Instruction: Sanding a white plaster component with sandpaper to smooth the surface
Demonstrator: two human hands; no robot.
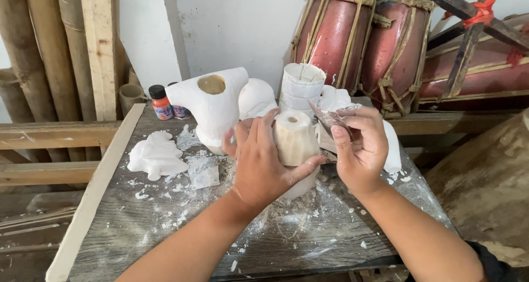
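Note:
My left hand (258,162) wraps around a small cream plaster cup-shaped piece (293,140) with a hole in its top, holding it upright over the table. My right hand (361,147) pinches a worn scrap of sandpaper (329,118) between thumb and fingers, just right of the piece and near its upper edge. White dust and chips lie on the grey wooden tabletop (165,232) under both hands.
A white plaster torso-shaped casting (215,103) with an opening stands behind my left hand. A flat white casting (157,156) lies at the left. Small paint bottles (161,102), stacked white moulds (301,86), red drums (363,39) and bamboo poles (38,50) stand behind.

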